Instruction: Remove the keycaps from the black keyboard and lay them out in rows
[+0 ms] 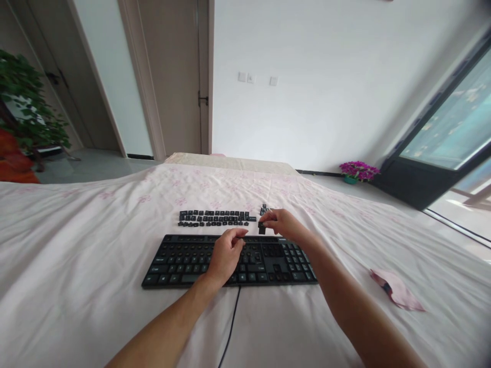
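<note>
A black keyboard [187,279] lies flat on the sheet, several of its key places bare toward the upper rows and right side. Above it, loose black keycaps [215,219] are set out in rows. My left hand [224,255] rests over the middle of the keyboard, thumb and index finger curled together; whatever is between them is hidden. Beyond the keyboard's top edge, my right hand [283,225] pinches at a dark keycap [262,230] just right of the rows. A small cluster of keycaps [264,208] lies right behind those fingers.
The pale floral sheet [115,245] has wrinkles. A black cable [232,324] runs from the keyboard toward me. A folded pink cloth [399,291] lies to the right. On the floor beyond stands a pot of purple flowers [358,171].
</note>
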Demonstrator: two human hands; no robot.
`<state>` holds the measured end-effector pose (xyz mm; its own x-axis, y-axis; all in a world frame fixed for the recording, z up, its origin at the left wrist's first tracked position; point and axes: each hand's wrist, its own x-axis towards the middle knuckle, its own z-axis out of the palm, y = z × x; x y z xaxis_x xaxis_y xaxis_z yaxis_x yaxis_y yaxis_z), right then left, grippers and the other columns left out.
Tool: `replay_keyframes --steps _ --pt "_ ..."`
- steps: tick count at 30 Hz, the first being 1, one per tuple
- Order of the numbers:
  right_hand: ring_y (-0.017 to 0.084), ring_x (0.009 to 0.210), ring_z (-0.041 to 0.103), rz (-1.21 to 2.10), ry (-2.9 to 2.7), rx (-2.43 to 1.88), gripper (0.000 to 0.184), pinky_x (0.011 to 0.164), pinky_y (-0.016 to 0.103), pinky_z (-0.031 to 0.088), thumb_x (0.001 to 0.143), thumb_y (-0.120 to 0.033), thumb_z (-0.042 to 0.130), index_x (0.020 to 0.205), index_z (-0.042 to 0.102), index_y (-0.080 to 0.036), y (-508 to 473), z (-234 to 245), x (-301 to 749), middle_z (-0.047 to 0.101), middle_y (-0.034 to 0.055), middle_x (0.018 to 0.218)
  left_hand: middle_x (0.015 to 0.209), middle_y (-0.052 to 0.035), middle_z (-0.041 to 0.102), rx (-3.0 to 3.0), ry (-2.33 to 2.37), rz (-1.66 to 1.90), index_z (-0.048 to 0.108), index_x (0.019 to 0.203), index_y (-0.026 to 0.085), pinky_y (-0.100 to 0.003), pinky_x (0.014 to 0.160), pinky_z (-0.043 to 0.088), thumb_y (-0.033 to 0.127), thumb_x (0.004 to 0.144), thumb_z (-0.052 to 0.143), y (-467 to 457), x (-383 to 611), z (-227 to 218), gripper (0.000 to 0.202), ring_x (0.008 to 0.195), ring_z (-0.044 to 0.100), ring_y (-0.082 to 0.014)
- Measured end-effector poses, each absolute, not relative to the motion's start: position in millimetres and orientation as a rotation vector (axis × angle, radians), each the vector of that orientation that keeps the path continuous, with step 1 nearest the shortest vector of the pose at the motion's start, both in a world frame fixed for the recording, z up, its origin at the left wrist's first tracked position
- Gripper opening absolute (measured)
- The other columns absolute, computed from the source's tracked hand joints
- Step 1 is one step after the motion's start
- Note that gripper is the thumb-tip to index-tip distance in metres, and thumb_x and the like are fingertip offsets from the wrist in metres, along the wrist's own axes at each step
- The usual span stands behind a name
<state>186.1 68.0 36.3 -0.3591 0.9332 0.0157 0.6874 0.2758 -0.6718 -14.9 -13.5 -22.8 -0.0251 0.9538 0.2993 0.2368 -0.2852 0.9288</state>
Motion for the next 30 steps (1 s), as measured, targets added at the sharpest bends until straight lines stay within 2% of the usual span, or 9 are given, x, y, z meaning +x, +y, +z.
replay_keyframes --steps 4,7,12,23,30 --pt "0.011 0.055 0.056 0.544 -2.172 -1.635 0.022 0.054 0.021 0.041 0.074 -0.020 0.058 0.089 0.074 -0.020 109.3 45.7 180.3 0.066 0.0003 0.064 0.103 -0.0043 0.069 1.598 1.287 1.344 0.067 0.102 0.020 -0.032 0.090 0.050 0.011 0.080 0.051 -13.9 -15.0 -23.0 0.028 0.095 0.064 -0.0168" --pt "0.012 0.059 0.059 0.441 -2.182 -1.747 0.021 0.057 0.021 0.042 0.075 -0.019 0.060 0.089 0.075 -0.019 134.6 45.1 173.1 0.069 0.0022 0.070 0.101 -0.0039 0.069 1.620 1.297 1.339 0.068 0.100 0.020 -0.031 0.088 0.050 0.011 0.080 0.050 -13.5 -15.3 -22.8 0.028 0.092 0.065 -0.0162" --pt "0.013 0.065 0.062 0.418 -2.187 -1.797 0.021 0.059 0.021 0.042 0.075 -0.017 0.061 0.090 0.075 -0.020 158.8 33.7 164.0 0.071 0.0041 0.081 0.100 -0.0033 0.069 1.628 1.290 1.331 0.068 0.099 0.020 -0.030 0.086 0.050 0.011 0.080 0.050 -12.9 -15.7 -21.9 0.028 0.088 0.065 -0.0154" --pt "0.014 0.071 0.062 0.407 -2.273 -1.834 0.024 0.060 0.020 0.041 0.073 -0.014 0.060 0.090 0.076 -0.019 172.9 16.7 153.7 0.071 0.0045 0.078 0.099 -0.0036 0.068 1.645 1.296 1.315 0.068 0.097 0.021 -0.031 0.087 0.049 0.010 0.080 0.050 -11.5 -16.0 -21.4 0.027 0.092 0.064 -0.0163" --pt "0.016 0.078 0.064 0.387 -2.290 -1.879 0.023 0.063 0.020 0.042 0.073 -0.015 0.062 0.090 0.076 -0.018 170.5 15.2 148.6 0.072 0.0064 0.085 0.097 -0.0028 0.068 1.654 1.302 1.311 0.069 0.095 0.021 -0.029 0.086 0.049 0.010 0.080 0.050 -11.9 -16.1 -20.7 0.026 0.090 0.063 -0.0154"
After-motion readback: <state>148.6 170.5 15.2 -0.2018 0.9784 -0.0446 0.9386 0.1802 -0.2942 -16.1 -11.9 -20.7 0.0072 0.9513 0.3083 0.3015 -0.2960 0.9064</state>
